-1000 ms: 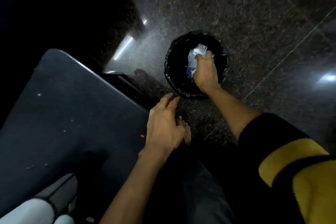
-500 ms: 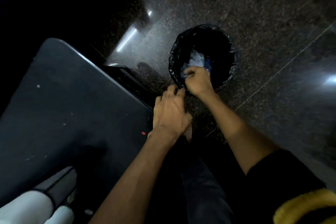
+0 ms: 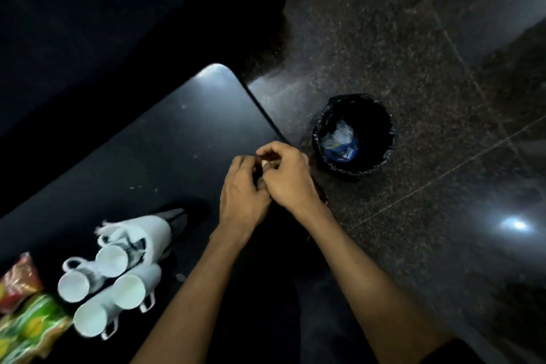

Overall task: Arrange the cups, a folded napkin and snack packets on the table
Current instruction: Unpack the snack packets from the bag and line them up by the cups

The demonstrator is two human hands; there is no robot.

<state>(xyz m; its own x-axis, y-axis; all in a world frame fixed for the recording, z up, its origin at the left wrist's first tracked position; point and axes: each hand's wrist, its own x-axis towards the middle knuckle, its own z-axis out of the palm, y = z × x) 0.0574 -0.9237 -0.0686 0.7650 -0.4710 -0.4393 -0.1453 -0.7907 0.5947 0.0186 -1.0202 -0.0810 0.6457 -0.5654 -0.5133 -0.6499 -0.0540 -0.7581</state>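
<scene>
Several white cups (image 3: 129, 292) with handles lie on their sides in a cluster at the near left of the dark table (image 3: 147, 142). A white wrap with a frayed edge (image 3: 147, 230) lies against them, with a dark part behind it. A red snack packet (image 3: 17, 281) and a green and yellow one (image 3: 29, 331) sit at the left edge of view. My left hand (image 3: 242, 189) and my right hand (image 3: 289, 180) meet at the table's right edge, fingers curled together around a small pale speck. I cannot tell what it is.
A round bin with a black liner (image 3: 387, 139) stands on the speckled stone floor (image 3: 413, 38) just right of the table. A crumpled clear and blue wrapper (image 3: 339, 142) lies inside it. The far left is dark.
My right hand has let go of the wrapper in the bin and pulled back to meet my left hand over the table edge. The view has swung left, showing the cups and packets.
</scene>
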